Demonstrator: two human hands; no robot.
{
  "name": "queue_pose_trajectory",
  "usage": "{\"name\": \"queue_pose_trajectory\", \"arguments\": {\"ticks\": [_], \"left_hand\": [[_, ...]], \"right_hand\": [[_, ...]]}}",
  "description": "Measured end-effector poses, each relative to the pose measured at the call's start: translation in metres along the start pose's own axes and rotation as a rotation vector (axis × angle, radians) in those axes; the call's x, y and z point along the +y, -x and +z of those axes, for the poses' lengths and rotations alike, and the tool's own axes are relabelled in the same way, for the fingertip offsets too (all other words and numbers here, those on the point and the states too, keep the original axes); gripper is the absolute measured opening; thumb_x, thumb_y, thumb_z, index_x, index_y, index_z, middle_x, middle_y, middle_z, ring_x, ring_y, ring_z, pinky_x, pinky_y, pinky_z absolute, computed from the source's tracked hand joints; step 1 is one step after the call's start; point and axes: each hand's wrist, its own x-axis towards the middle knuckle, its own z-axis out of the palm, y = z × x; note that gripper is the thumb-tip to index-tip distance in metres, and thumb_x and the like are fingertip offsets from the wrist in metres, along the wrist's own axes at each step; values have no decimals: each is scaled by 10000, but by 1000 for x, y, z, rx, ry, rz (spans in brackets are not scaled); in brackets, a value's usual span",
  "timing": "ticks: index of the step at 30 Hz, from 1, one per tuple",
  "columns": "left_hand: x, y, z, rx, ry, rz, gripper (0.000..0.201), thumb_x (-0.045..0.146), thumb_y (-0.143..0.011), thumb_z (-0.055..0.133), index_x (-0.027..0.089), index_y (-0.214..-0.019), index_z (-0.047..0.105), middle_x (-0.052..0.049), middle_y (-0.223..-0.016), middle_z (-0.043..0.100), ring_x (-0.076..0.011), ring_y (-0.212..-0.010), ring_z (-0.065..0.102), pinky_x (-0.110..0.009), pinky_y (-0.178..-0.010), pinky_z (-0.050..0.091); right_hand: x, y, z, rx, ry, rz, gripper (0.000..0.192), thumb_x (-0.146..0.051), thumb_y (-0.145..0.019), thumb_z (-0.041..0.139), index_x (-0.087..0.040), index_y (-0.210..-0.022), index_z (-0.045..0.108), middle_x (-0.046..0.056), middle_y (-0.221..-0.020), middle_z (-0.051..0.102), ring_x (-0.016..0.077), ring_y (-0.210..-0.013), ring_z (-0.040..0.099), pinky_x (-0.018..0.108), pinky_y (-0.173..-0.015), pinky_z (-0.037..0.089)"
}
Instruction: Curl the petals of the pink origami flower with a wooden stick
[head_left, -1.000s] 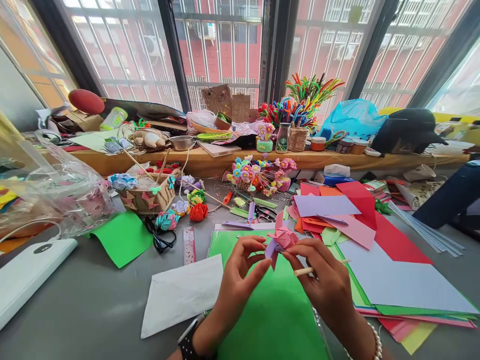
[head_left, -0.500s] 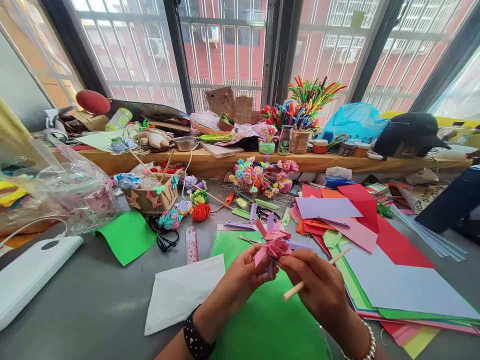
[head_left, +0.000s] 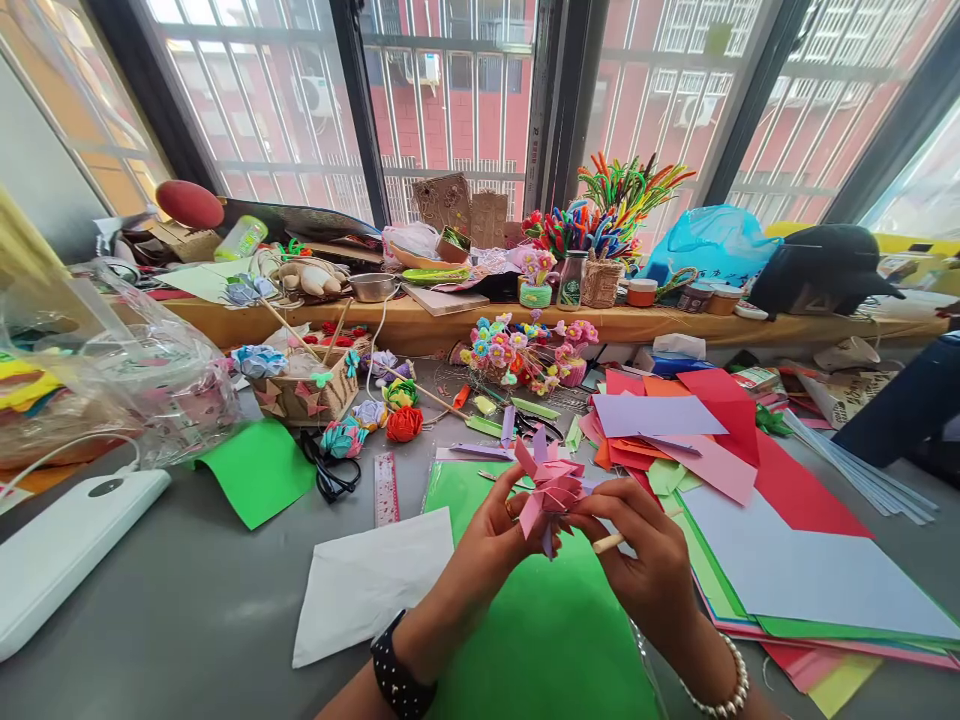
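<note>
A pink and lilac folded paper flower point(head_left: 551, 482) is held up over a green paper sheet point(head_left: 540, 630). My left hand point(head_left: 491, 545) pinches the flower's lower left side with its fingertips. My right hand point(head_left: 643, 555) touches the flower's right side and grips a thin wooden stick point(head_left: 609, 543) that pokes out to the left between its fingers. A dark watch sits on my left wrist and a bead bracelet on my right.
A white paper sheet point(head_left: 371, 580) lies left of the green one. A stack of coloured papers point(head_left: 750, 500) spreads on the right. Ruler point(head_left: 385, 490), black scissors point(head_left: 330, 475), finished paper flowers point(head_left: 401, 423), a basket point(head_left: 304, 390) and a plastic bag point(head_left: 112, 370) crowd the table's far half.
The flower has been turned and brought lower between both hands. The stick in my right hand has swung from pointing up-right to nearly level.
</note>
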Motion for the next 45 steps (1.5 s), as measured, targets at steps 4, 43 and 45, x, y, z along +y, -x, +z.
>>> {"name": "queue_pose_trajectory", "arguments": {"ticks": [4, 43, 45], "left_hand": [[0, 1, 0, -1, 1, -10, 581, 274, -633, 733, 228, -1151, 474, 6, -736, 636, -109, -569, 544, -263, -592, 397], [5, 6, 5, -38, -54, 32, 490, 206, -660, 714, 199, -1082, 465, 2, -735, 627, -116, -597, 565, -255, -597, 425], [5, 7, 7, -26, -52, 42, 481, 197, -667, 707, 195, -1081, 462, -2, -755, 624, -115, -601, 562, -255, -597, 420]], "right_hand": [[-1, -4, -2, -13, -44, 23, 80, -117, -781, 564, -178, -738, 593, 20, -695, 548, 128, -622, 544, 234, -548, 470], [-7, -3, 1, 70, -2, 44, 84, -138, -763, 592, -183, -692, 598, 15, -664, 558, 138, -622, 558, 240, -557, 481], [-5, -4, 1, 67, -10, 38, 82, -131, -765, 589, -181, -700, 598, 15, -671, 556, 137, -627, 556, 237, -559, 479]]}}
